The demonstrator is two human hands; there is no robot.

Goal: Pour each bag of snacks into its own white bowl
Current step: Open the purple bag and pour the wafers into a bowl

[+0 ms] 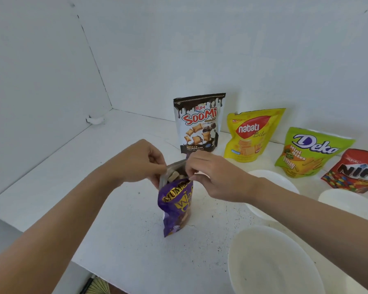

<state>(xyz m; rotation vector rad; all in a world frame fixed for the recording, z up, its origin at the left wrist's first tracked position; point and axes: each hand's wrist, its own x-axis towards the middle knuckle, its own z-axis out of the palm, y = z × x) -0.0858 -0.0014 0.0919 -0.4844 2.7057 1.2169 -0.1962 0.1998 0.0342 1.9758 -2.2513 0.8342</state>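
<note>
Purple snack bag (175, 209) upright, left fingers (158, 165) and right fingers (191, 164) pinching its open mouth

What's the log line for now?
purple bag: open | left hand: pinches rim | right hand: pinches rim | nearest bowl: empty

Purple bag (174, 206) stood upright with its top pulled open and pale brown pieces showing inside. The left hand (140, 162) and right hand (212, 177) each pinched a side of the rim. Right behind it stood the black-and-white bag (200, 124), top shut. Further right of the purple bag, the yellow bag (251, 134), green bag (308, 151) and red bag (357, 170) leaned in a row. To its right sat three white bowls, all empty: the front bowl (272, 264), middle bowl (280, 181) and far bowl (353, 200).
</note>
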